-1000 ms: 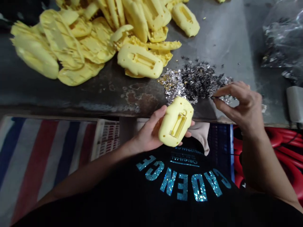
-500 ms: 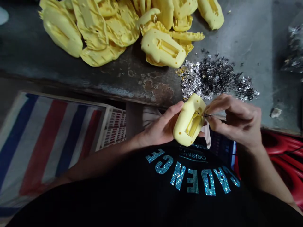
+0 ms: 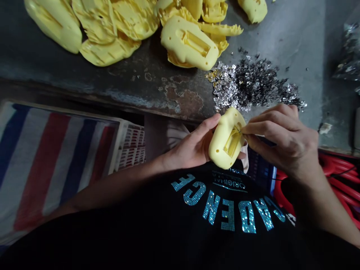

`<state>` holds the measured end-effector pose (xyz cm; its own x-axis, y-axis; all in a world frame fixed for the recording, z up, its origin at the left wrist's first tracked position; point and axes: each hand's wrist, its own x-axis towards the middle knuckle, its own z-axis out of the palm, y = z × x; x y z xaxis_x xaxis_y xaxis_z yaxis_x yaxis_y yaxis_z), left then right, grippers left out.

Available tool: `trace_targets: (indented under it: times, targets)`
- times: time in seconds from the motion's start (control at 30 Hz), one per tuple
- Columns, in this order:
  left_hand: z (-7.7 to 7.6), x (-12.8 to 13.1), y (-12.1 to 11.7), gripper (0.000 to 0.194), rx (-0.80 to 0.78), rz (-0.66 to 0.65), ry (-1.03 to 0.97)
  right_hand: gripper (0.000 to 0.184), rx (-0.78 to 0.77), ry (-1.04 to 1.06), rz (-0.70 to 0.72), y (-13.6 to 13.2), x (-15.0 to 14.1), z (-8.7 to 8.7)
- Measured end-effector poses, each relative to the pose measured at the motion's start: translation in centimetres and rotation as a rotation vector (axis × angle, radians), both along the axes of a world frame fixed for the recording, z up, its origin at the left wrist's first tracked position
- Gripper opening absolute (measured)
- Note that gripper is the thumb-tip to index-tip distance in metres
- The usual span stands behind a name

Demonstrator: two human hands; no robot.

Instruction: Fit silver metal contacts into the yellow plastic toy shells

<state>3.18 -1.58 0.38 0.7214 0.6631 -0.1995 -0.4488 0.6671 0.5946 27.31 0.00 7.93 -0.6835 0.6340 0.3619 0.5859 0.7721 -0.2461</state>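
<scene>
A yellow plastic housing (image 3: 221,155) with a long rectangular recess rests in my left hand (image 3: 194,146), thumb along its near side and fingers beneath. The recess faces up toward me. My right hand (image 3: 284,135) is closed in a pinch at the recess's upper end, its fingertips holding a small metal piece that is mostly hidden. Just beyond both hands, a heap of small shiny metal clips (image 3: 253,82) is spread on the grey table (image 3: 123,84).
More yellow housings (image 3: 188,43) are piled along the table's far left. A bag of metal pieces (image 3: 350,52) lies at right. Below the table edge are a crate with a striped cover (image 3: 56,157) and red tubular things (image 3: 337,183).
My right fingertips have moved in from the housing's edge to the end of its recess, with the small metal piece. The camera view has shifted slightly.
</scene>
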Motion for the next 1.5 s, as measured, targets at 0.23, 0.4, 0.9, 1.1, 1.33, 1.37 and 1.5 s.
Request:
trace_targets:
  times: [0.23,0.4,0.9,1.1,1.33,1.37,1.5]
  targets:
    - [-0.1,0.3,-0.1,0.065,-0.021,0.027,-0.010,0.005,0.089,-0.132,0.024,0.4,-0.3,0.1]
    - [-0.3,0.2,-0.2,0.075,-0.017,0.024,0.055,0.014,0.076,-0.117,0.010,0.0,-0.4,0.0]
    - [0.8,0.6,-1.7,0.068,0.122,0.254,0.227,0.059,-0.493,0.356,-0.161,0.0,0.8,-2.9]
    - [0.7,-0.1,-2.5,0.069,0.382,0.240,0.239,0.058,-0.329,0.474,-0.198,-1.5,0.1,-4.7]
    - [0.8,-0.5,-3.7,0.065,0.467,0.347,0.448,0.062,-0.129,0.522,-0.229,-3.4,-0.5,-5.3]
    - [1.0,-0.4,-3.7,0.061,0.496,0.373,0.463,0.064,-0.109,0.513,-0.249,-3.5,-0.5,-5.4]
    - [1.5,-0.3,-3.1,0.038,0.819,0.512,0.524,0.067,0.040,0.557,-0.279,-3.2,-0.4,-7.2]
